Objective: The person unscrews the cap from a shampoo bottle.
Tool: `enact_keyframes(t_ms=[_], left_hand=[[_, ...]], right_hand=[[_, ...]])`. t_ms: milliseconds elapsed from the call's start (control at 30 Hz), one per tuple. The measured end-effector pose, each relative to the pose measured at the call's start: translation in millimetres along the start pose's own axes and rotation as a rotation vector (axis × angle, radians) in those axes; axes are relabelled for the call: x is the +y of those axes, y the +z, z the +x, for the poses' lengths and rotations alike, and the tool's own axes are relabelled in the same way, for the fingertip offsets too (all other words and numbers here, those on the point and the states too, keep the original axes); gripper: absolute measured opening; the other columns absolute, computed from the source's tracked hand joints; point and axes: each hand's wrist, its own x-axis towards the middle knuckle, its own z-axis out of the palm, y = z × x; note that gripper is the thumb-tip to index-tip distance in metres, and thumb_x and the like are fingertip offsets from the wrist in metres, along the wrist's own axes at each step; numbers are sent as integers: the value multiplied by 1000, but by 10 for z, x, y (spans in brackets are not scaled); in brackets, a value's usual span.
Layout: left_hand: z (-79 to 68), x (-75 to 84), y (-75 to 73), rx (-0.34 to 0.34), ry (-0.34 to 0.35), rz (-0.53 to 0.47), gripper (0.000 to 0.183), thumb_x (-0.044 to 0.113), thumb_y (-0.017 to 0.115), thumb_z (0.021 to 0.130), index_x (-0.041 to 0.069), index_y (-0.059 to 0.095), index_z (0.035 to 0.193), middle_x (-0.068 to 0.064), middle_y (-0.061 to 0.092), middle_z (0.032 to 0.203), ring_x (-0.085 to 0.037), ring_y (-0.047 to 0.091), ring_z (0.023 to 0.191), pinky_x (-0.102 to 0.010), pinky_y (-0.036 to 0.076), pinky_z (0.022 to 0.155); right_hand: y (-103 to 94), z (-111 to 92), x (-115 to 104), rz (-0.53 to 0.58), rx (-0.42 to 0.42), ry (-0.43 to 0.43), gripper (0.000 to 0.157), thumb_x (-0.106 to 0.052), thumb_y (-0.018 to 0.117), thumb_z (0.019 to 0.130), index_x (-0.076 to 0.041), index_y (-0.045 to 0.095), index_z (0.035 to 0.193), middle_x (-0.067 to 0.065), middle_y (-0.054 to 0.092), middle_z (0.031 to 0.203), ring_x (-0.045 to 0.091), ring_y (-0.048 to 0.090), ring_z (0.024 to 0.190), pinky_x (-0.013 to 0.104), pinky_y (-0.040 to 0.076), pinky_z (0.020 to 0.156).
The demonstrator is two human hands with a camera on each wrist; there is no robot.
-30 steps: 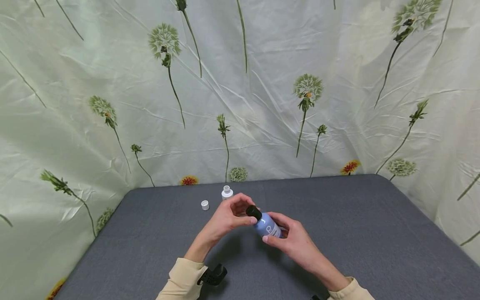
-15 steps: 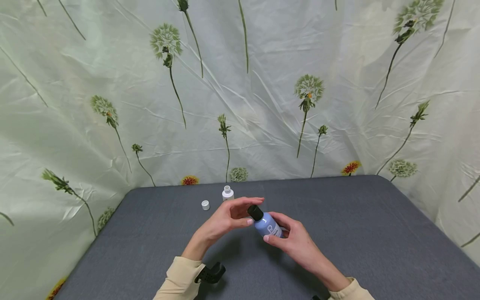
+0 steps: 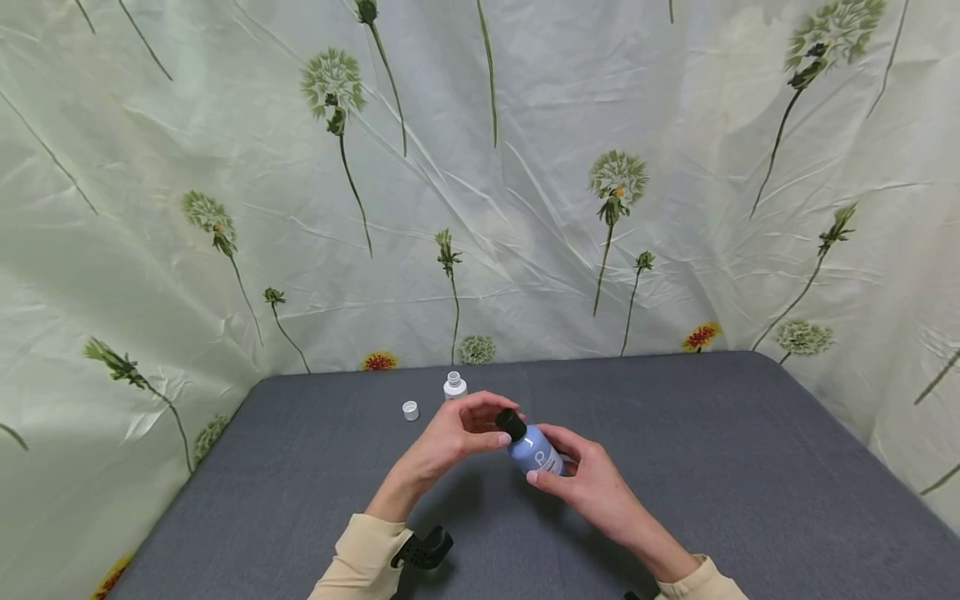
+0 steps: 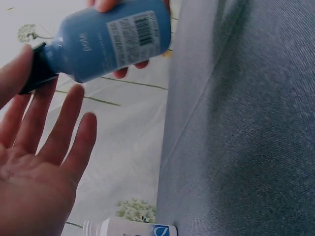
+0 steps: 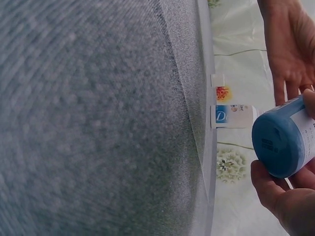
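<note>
A blue bottle (image 3: pixel 534 452) with a black cap (image 3: pixel 511 424) is held tilted above the table, its cap end up and to the left. My right hand (image 3: pixel 596 483) grips the bottle's body near the base, thumb in front and fingers behind. With thumb and fingers my left hand (image 3: pixel 448 437) pinches the black cap; in the left wrist view the ring and little fingers extend free of it. Behind the left hand stands an uncapped white bottle (image 3: pixel 454 387), its lower part hidden in the head view. The right wrist view shows the blue bottle's base (image 5: pixel 275 142).
A small white cap (image 3: pixel 410 410) lies on the grey cloth-covered table (image 3: pixel 712 467), left of the white bottle. A pale curtain (image 3: pixel 525 208) printed with dandelions hangs behind the table's far edge.
Half a second ago my left fingers straightened and came off the black cap; now they have bent back onto it. The right hand and blue bottle stay almost still.
</note>
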Motion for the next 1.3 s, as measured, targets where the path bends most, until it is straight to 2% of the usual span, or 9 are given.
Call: enact_keyframes(t_ms=[133, 400, 533, 633, 700, 800, 900, 1067, 1300], left_hand=[[13, 0, 15, 81, 15, 63, 33, 8, 80, 83, 5, 67, 113, -10, 67, 107, -28, 67, 96, -36, 54, 80], [26, -16, 44, 127, 13, 95, 32, 6, 82, 80, 2, 63, 106, -9, 67, 99, -28, 66, 89, -34, 54, 76], [35, -2, 30, 62, 20, 139, 40, 9, 81, 82, 8, 60, 117, -10, 64, 111, -25, 64, 100, -38, 53, 82], [25, 25, 3, -29, 37, 164, 51, 10, 77, 86, 16, 56, 132, -7, 59, 128, -24, 58, 115, -43, 50, 90], [14, 41, -12, -94, 48, 139, 54, 8, 73, 89, 19, 54, 139, -5, 55, 136, -25, 54, 122, -46, 47, 95], [-2, 51, -17, -160, 51, 88, 51, 5, 68, 93, 16, 54, 141, -4, 52, 140, -25, 52, 125, -42, 46, 97], [-9, 47, -12, -187, 53, 51, 47, 3, 62, 95, 12, 55, 140, -6, 54, 139, -25, 50, 128, -37, 45, 98], [-15, 54, -9, -175, 56, 39, 44, 0, 60, 95, 8, 56, 138, -10, 57, 137, -33, 48, 131, -34, 45, 98], [-6, 57, 2, -53, 42, 147, 34, 6, 70, 91, 10, 65, 124, -7, 65, 117, -24, 62, 103, -36, 51, 86]], right_hand=[[7, 10, -3, 7, 4, -15, 57, -19, 81, 82, -5, 58, 132, 12, 63, 124, 23, 61, 105, 31, 51, 86], [19, 5, 1, 4, 2, -10, 57, -18, 81, 82, -4, 57, 132, 13, 62, 125, 23, 61, 105, 31, 52, 85], [17, 3, -1, 0, 4, -10, 57, -19, 81, 83, -4, 57, 133, 13, 62, 126, 23, 61, 105, 31, 52, 84], [14, 2, -2, -3, 4, -6, 58, -20, 81, 83, -4, 57, 133, 14, 61, 127, 24, 62, 105, 32, 53, 83], [12, 1, -1, -4, 5, -1, 58, -20, 81, 83, -4, 57, 133, 14, 61, 127, 24, 62, 105, 34, 53, 84], [12, -2, 7, -8, 8, 8, 59, -20, 81, 83, -4, 56, 134, 14, 61, 127, 24, 61, 107, 38, 53, 87], [13, -5, 20, -11, 11, 17, 60, -20, 81, 83, -3, 55, 134, 15, 60, 128, 25, 61, 108, 40, 52, 89], [15, 1, 25, -15, 11, 20, 61, -20, 81, 83, -2, 55, 135, 16, 60, 129, 25, 61, 110, 40, 52, 89], [18, 0, 5, -16, 13, 24, 59, -21, 81, 82, -3, 57, 133, 14, 61, 127, 24, 61, 106, 40, 52, 89]])
